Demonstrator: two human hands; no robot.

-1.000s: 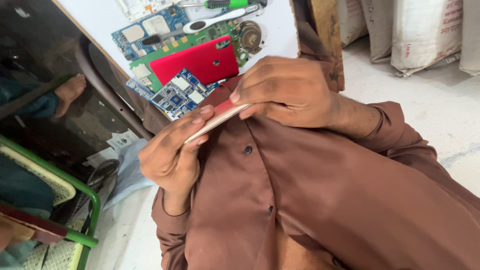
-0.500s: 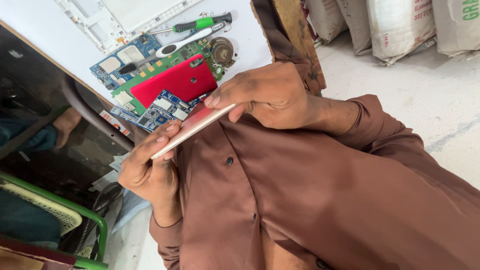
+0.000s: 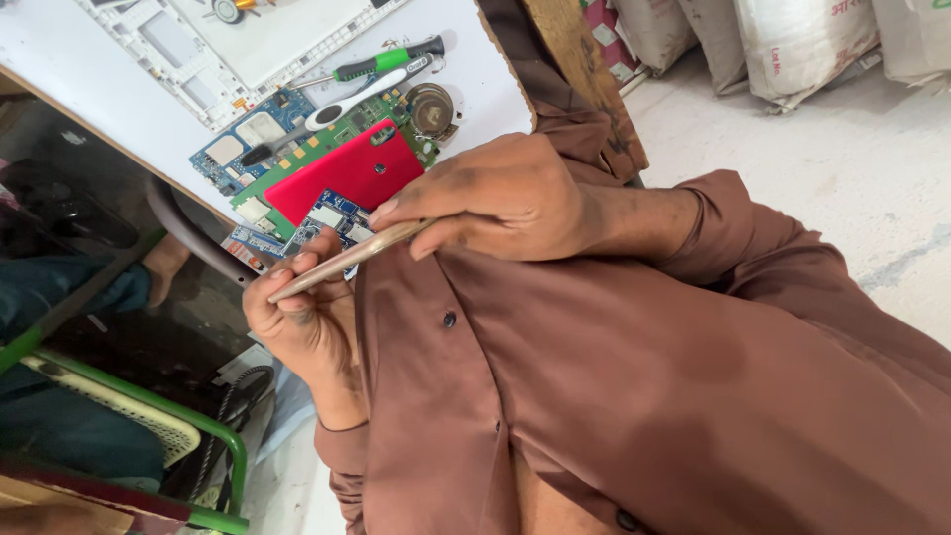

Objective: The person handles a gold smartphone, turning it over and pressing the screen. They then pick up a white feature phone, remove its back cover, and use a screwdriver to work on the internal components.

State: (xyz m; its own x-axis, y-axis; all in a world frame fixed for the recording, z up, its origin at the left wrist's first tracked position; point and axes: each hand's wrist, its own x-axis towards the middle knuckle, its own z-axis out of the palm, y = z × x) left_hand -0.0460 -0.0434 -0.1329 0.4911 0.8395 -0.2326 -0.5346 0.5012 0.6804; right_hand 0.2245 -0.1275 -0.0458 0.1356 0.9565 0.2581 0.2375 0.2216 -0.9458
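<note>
Both my hands hold a thin gold-coloured phone (image 3: 347, 260) edge-on against my brown shirt. My left hand (image 3: 302, 327) grips its lower end from below. My right hand (image 3: 505, 198) pinches its upper end with the fingertips. Just beyond the phone, on the white table (image 3: 119, 109), lie a red phone back cover (image 3: 347, 173), green and blue circuit boards (image 3: 243, 149), a green-handled screwdriver (image 3: 381, 64) and a white-handled tool (image 3: 352, 99).
A white plastic device frame (image 3: 228, 40) lies at the table's far side, a round metal part (image 3: 431, 107) by the boards. A green metal chair frame (image 3: 198, 426) stands lower left. Filled sacks (image 3: 792, 40) sit on the concrete floor upper right.
The view has shifted, so table and hands sit lower and more to the right in frame. My hands keep the same grip on the phone, which has tilted slightly flatter.
</note>
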